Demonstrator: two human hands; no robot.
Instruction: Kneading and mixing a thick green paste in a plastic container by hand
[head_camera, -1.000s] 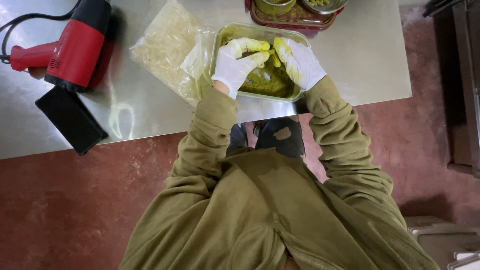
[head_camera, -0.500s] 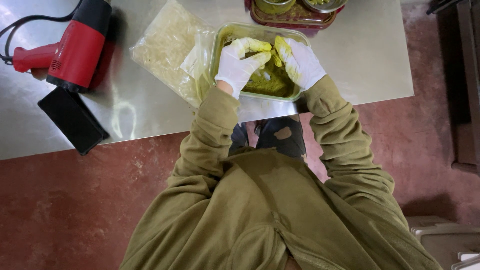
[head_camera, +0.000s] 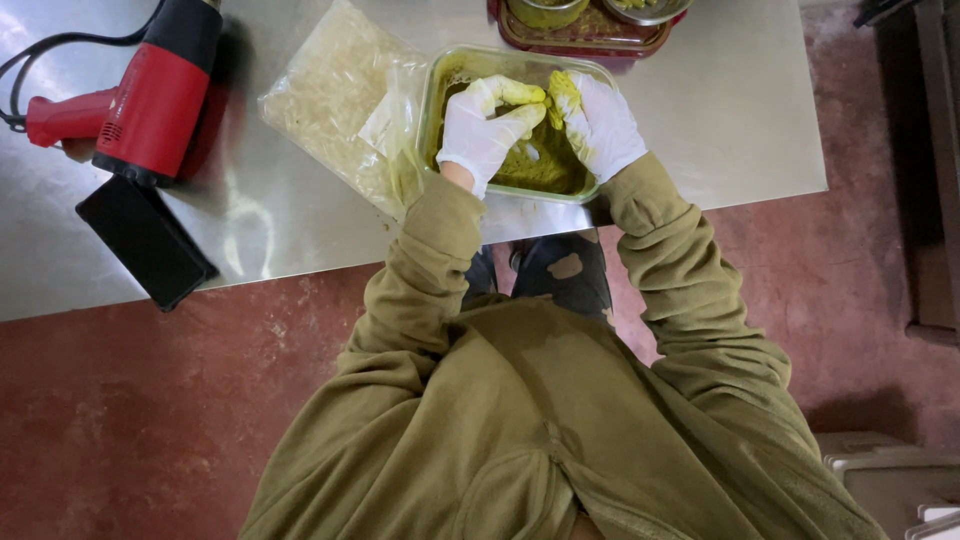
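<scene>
Nearest the camera: olive sweatshirt sleeves (head_camera: 690, 290) reaching forward over the tabletop (head_camera: 700, 110) edge, red floor (head_camera: 150, 420) below.

Left hand (head_camera: 485, 125) and right hand (head_camera: 600, 120), both in white gloves smeared yellow-green, sit inside the clear rectangular container (head_camera: 430, 100). Fingertips meet over the middle; they look curled together around a lump of the green paste (head_camera: 545, 165), not spread flat. I cannot tell how firmly the lump is pinched.

The container stands near the tabletop's front edge, its near wall just above the person's wrists. My judgement: the kneading goes best with the wrists kept inside the rim, pressing downward rather than outward, since the light container could slide toward the edge. Cuffs are close to the paste; keep them clear of it.

Just beside the container on the left, touching or overlapping its wall, a plastic bag (head_camera: 330, 100) of pale grains. Sticky gloves could drag it; I would keep the left elbow tucked.

Farther left: a black flat slab (head_camera: 145, 240), then a red heat gun (head_camera: 150, 95) with its cord.

At the far edge, a dark red tray (head_camera: 590, 40) holding metal bowls, partly cut off.
</scene>
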